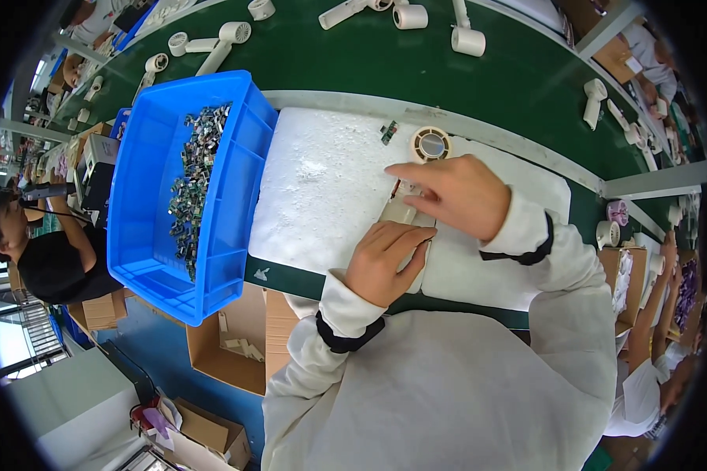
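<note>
A white handheld fan [399,210] lies on the white foam sheet, its round head [431,145] pointing away from me. My left hand [386,263] is closed around the lower end of its handle, with thumb and fingers pressed on it. Above the handle hovers my right hand [463,196], index finger stretched out and thumb apart from it. Between those two fingers a short reddish-brown wire [395,188] shows at the handle. My right hand covers part of the fan's neck. A small green circuit board [388,132] rests on the foam beside the fan head.
On the left stands a blue bin [251,118] with a heap of small circuit boards [192,184]. The foam sheet [306,188] lies under my work. Beyond a pale rail, several white fans [467,41] lie on the green belt [314,67]. An open cardboard box [228,369] sits below left.
</note>
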`<state>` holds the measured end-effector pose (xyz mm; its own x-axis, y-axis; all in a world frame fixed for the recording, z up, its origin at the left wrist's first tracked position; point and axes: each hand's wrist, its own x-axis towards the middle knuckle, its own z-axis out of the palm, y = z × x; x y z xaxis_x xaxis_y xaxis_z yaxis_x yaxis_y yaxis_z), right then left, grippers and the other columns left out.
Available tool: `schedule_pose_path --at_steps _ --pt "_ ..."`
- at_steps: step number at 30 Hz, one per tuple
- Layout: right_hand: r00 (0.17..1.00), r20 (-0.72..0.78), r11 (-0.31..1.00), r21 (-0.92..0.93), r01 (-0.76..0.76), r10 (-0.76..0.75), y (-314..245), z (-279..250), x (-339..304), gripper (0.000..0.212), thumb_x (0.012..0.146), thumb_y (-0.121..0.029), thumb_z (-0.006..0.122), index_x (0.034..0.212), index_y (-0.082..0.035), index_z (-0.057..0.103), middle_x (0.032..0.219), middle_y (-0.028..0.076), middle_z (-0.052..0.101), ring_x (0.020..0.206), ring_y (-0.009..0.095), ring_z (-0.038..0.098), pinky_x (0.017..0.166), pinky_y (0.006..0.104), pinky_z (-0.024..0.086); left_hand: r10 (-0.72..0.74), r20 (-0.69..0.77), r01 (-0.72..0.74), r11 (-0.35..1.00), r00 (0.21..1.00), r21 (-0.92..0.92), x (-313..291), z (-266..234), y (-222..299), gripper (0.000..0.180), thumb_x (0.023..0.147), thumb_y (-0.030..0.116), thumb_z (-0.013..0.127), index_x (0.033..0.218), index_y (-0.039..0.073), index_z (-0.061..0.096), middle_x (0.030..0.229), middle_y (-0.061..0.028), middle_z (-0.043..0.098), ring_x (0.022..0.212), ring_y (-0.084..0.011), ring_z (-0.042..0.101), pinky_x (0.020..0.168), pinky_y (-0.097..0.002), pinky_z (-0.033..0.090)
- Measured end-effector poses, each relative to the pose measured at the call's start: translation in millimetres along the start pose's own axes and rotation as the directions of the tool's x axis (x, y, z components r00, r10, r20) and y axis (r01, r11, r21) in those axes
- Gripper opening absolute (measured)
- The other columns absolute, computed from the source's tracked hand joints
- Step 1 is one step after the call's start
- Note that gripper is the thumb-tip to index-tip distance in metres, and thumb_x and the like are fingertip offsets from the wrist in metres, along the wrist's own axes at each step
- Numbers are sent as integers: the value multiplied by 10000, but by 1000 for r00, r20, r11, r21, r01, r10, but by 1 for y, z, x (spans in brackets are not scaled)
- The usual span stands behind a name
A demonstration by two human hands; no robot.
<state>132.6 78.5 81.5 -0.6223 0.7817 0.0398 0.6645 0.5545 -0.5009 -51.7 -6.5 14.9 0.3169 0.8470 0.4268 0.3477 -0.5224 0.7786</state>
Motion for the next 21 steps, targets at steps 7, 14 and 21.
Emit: schedule_pose_path --at_steps 7,14,21 --pt "989 1 986 -78 150 -150 18 28 9 177 906 -189 721 1050 -90 747 821 94 718 709 278 696 671 350 555 -11 -20 11 1000 1000 -6 1 1 1 291 807 -43 725 1086 41 718 989 -130 708 918 -334 670 793 -403 553" --pt "986 -153 985 167 -41 67 12 38 4 128 916 -183 716 953 -70 763 858 95 739 749 257 713 665 331 553 -51 49 53 997 998 -49 -4 7 17 291 841 -34 727 1122 37 719 1030 -155 715 984 -326 696 831 -378 569" --pt "986 -167 983 182 2 29 12 29 2 115 914 -173 720 932 -64 753 786 82 680 692 248 657 623 345 519 -512 -127 431 814 850 -390 11 -18 -7 263 985 15 652 1244 -25 678 1092 -123 735 999 -173 710 894 -298 552"
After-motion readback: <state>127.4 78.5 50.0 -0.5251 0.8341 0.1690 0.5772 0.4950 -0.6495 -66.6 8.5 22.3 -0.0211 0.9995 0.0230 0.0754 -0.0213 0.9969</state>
